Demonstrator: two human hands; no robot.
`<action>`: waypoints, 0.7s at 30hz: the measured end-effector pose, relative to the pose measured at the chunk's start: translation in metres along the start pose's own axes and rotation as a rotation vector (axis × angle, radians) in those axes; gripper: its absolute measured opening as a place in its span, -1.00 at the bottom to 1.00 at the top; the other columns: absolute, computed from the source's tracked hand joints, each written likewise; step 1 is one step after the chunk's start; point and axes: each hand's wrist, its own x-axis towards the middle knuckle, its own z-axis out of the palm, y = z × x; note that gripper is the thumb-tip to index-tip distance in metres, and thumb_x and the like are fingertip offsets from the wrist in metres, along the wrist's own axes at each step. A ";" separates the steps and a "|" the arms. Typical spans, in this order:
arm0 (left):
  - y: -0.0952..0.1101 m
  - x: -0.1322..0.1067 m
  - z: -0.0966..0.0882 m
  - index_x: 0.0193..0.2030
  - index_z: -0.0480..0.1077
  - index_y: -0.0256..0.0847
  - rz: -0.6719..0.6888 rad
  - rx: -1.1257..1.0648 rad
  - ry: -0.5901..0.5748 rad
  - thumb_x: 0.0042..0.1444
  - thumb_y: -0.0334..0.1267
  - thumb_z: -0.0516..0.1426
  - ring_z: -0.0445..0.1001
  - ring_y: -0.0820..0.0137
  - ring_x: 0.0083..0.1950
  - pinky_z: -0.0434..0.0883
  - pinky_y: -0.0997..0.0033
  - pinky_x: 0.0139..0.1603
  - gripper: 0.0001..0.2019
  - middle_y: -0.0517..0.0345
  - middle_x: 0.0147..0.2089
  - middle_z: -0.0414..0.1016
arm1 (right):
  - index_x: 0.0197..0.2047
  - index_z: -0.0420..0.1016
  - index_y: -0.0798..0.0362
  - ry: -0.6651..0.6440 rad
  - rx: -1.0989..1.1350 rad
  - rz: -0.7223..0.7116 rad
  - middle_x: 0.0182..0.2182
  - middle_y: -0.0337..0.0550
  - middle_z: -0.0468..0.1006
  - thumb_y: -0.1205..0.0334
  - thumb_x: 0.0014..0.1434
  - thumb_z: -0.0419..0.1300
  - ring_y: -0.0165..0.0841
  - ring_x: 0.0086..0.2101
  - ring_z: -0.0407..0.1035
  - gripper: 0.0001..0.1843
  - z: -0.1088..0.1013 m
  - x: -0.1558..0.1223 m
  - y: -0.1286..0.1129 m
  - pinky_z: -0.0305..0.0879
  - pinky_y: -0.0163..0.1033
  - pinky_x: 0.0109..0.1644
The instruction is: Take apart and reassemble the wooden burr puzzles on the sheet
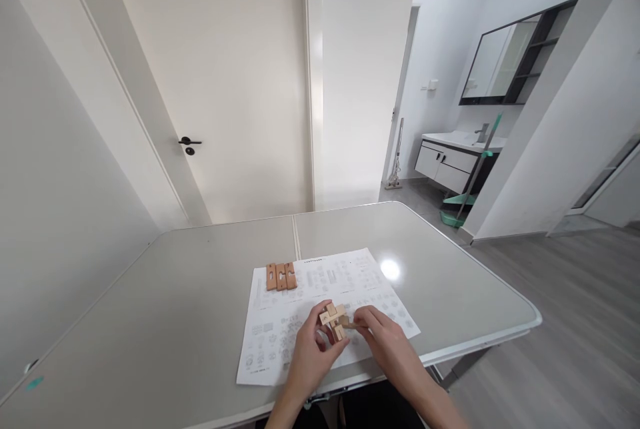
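A small light-wood block puzzle (331,314) of interlocking pieces is gripped by my left hand (313,349), thumb below and fingers behind it. On its right side, my right hand (381,334) pinches a thin wooden puzzle piece (349,323) that touches the puzzle; whether it is locked into it I cannot tell. Both hands are over the front part of a printed instruction sheet (260,355) covered in small diagrams. Three flat brown wooden pieces with cut-out slots (281,277) lie side by side on the sheet's far left part.
The sheet lies on a grey folding table (190,309) with a pale rim and a seam across it. Beyond the table is a white door (240,82) with a black handle. At the right, a washbasin cabinet (445,165), a mop (397,155) and a green dustpan (453,218) stand beyond the table.
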 end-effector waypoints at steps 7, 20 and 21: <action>0.001 -0.001 0.000 0.25 0.35 -0.03 0.034 0.060 -0.017 0.02 -0.18 0.34 0.27 0.51 -0.45 0.38 0.45 -0.37 -0.38 0.15 -0.02 0.52 | 0.10 0.39 -0.13 -0.028 0.056 -0.048 -0.01 -0.11 0.54 0.44 0.35 0.02 -0.24 -0.11 0.54 -0.64 -0.006 -0.004 -0.009 0.47 -0.19 -0.06; 0.002 -0.003 0.002 0.18 0.44 -0.03 0.082 0.164 -0.108 -0.13 -0.37 0.37 0.36 0.45 -0.41 0.39 0.45 -0.35 -0.35 0.22 -0.17 0.54 | 0.07 0.45 -0.13 -0.047 -0.043 -0.077 -0.03 -0.13 0.54 0.41 0.35 0.01 -0.28 -0.24 0.55 -0.64 -0.015 -0.006 -0.017 0.45 -0.26 -0.23; 0.003 -0.003 0.002 0.17 0.45 -0.01 0.099 0.167 -0.105 -0.12 -0.37 0.37 0.36 0.46 -0.40 0.39 0.45 -0.35 -0.36 0.19 -0.11 0.53 | 0.09 0.45 -0.14 -0.051 -0.018 -0.076 -0.02 -0.12 0.54 0.41 0.35 0.00 -0.28 -0.23 0.56 -0.63 -0.016 -0.007 -0.018 0.46 -0.26 -0.21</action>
